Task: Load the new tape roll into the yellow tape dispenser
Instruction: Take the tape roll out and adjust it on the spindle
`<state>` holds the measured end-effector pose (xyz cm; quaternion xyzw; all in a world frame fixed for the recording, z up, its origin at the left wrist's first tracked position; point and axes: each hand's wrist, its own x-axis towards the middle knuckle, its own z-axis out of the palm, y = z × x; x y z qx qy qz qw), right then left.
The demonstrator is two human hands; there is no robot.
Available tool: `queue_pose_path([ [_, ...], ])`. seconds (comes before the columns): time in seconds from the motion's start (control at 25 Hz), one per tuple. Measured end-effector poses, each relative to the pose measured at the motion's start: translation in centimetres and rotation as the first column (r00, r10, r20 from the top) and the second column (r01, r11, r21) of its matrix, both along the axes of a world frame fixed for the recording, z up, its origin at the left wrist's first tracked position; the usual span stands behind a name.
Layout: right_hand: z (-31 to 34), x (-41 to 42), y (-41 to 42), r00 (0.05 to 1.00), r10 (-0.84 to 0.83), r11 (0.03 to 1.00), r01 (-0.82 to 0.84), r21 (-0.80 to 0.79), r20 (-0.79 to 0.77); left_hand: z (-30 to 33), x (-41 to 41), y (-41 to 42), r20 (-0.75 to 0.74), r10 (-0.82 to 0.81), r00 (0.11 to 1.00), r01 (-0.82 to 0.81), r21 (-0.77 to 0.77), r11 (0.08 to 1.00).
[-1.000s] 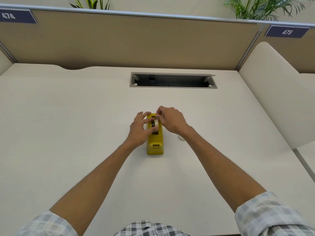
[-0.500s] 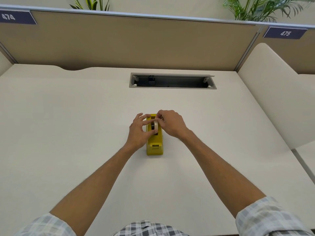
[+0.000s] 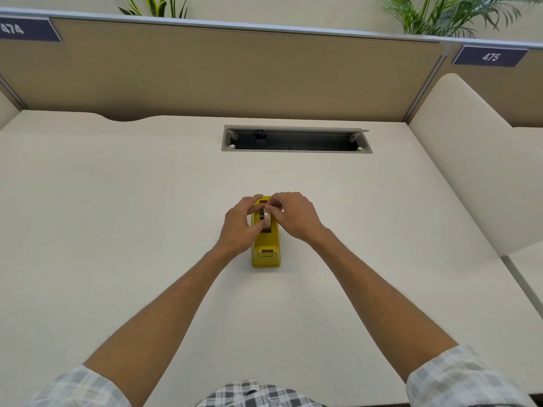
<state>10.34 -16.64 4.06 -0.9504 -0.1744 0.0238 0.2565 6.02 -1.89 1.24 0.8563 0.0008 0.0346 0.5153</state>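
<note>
A yellow tape dispenser [image 3: 266,245] stands at the centre of the frame on a pale bench [image 3: 117,215], its long axis running up and down the picture, with the cutter end toward the lower edge. A whitish tape roll [image 3: 266,216] sits upright in the dispenser's well, edge-on to the camera, with a dark hub [image 3: 261,215] showing just to its left.

The left hand [image 3: 239,227] comes in from the lower left and lies against the dispenser's left side; its fingers [image 3: 255,201] curl over the top, and the thumb [image 3: 258,227] presses the near part of the roll, so the hand pinches the roll. The right hand [image 3: 293,215] comes in from the lower right, its fingertips [image 3: 274,204] bunched together on the upper edge of the roll; whether they hold the roll itself or a loose end of tape is too small to tell.

Both forearms are bare, and plaid sleeves [image 3: 458,380] show at the lower corners of the frame.

Above the hands, a grey cable tray [image 3: 296,139] is set into the bench, its lid open. A tan partition [image 3: 220,71] runs across the upper part, with a label reading 474 [image 3: 17,29] at the upper left and another reading 475 [image 3: 490,56] at the upper right. Green plants [image 3: 440,13] rise behind the partition.
</note>
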Motion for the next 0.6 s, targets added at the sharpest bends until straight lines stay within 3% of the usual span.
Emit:
queue_pose_path([
  [0.24, 0.2, -0.6, -0.1, 1.000, 0.014, 0.999, -0.013, -0.045, 0.026, -0.2, 0.0, 0.1, 0.013, 0.021, 1.000, -0.022, 0.038, 0.999],
  [0.6, -0.3, -1.6, -0.4, 0.994, 0.039, 0.999, -0.043, 0.034, 0.104, 0.1, 0.0, 0.4, 0.007, -0.006, 1.000, 0.006, 0.044, 0.999],
])
